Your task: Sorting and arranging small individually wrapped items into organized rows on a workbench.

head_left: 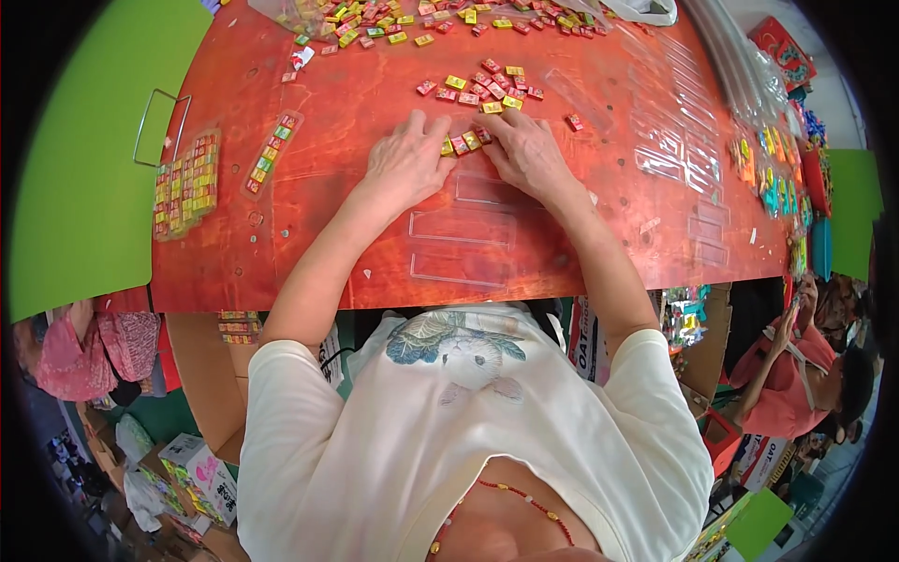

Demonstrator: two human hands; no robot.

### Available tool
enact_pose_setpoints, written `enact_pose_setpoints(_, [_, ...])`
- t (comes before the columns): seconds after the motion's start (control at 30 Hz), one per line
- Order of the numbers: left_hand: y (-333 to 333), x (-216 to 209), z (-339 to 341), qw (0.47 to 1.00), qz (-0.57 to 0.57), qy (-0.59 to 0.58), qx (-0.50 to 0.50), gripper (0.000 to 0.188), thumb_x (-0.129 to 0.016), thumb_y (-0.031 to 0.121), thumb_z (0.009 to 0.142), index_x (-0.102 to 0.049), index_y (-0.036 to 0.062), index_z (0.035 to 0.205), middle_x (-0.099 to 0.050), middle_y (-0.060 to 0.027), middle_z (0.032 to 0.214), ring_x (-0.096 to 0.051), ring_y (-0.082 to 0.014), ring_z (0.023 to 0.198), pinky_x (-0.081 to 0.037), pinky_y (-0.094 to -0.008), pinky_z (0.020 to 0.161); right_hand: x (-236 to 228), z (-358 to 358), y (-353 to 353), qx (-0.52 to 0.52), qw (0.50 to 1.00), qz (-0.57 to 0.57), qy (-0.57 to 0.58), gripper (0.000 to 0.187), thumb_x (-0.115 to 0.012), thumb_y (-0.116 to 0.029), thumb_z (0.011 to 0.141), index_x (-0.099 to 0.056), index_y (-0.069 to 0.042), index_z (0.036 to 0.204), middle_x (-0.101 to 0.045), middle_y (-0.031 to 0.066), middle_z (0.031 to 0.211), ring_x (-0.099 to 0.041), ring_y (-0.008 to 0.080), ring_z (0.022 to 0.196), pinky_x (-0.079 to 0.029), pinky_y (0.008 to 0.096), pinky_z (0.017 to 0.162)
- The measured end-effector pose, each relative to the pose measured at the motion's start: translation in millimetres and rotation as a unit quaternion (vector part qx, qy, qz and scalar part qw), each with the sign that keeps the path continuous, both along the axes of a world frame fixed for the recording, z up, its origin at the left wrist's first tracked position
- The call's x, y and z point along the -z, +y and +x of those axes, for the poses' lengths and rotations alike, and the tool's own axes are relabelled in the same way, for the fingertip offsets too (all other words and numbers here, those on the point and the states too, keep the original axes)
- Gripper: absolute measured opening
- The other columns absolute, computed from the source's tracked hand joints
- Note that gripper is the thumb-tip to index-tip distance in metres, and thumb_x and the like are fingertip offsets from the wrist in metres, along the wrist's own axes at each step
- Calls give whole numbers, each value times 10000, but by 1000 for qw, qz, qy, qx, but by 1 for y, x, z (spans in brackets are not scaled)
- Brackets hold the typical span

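Note:
On the red tabletop, a short row of small red and yellow boxes lies between my two hands. My left hand curls in at the left end of this row, its fingertips against the boxes. At the right end, the bent fingers of my right hand touch the last box and partly hide it. Just beyond my fingers sits a loose cluster of the same little boxes. Nearer my body lie several clear plastic trays, long and narrow with nothing in them.
A filled narrow tray and a stack of filled trays lie at left. A large heap of small boxes covers the far edge. More clear trays and bagged goods are at right. Another person sits at far right.

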State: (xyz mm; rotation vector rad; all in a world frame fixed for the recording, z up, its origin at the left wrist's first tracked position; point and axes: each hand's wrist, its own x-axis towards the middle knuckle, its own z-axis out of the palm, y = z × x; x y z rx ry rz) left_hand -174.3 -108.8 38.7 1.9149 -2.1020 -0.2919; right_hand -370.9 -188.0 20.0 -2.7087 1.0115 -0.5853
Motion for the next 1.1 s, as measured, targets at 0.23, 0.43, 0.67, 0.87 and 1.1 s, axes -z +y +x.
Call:
enact_pose_setpoints(0.23, [-14,20,-5,998,5,-47,46,361,-669,255,899,-536,81,1186,-542,-183,1016,-660,-391,915,-555,-503,720,7,9,10,19,999,38,20,291,-652,-151,884,-630,-61,1161,-625,121,945,-634,313,926,-464,431,776])
enact_pose_setpoints(0.43, [-30,3,6,999,-35,9,-17,363,-611,293,945,-539,133,1262,-557,-164,1069,-663,-400,897,-553,-514,732,5,8,-21,76,994,-81,-21,163,-630,-169,868,-646,-90,1009,-618,125,849,-650,303,869,-458,454,726])
enact_pose_setpoints(0.67, [-67,31,49,991,-79,-104,-18,274,-628,238,924,-572,107,1158,-575,-156,1006,-661,-381,863,-551,-506,694,9,-1,-20,76,988,-124,49,162,-657,-237,905,-660,-114,1010,-598,72,898,-619,259,888,-440,414,741])
enact_pose_setpoints(0.87, [-17,19,34,992,-64,-92,-51,190,-621,235,904,-591,70,994,-627,-164,932,-685,-365,847,-539,-491,694,7,-11,-4,101,988,-106,43,163,-667,-262,903,-648,-101,925,-598,75,887,-620,253,869,-424,410,748])
enact_pose_setpoints(1.1, [13,7,13,999,-32,-41,-16,297,-661,308,893,-582,54,1026,-597,-177,939,-665,-371,848,-526,-500,688,6,-18,-3,114,991,-66,-3,162,-635,-242,922,-652,-84,958,-603,91,867,-619,282,849,-417,422,746])
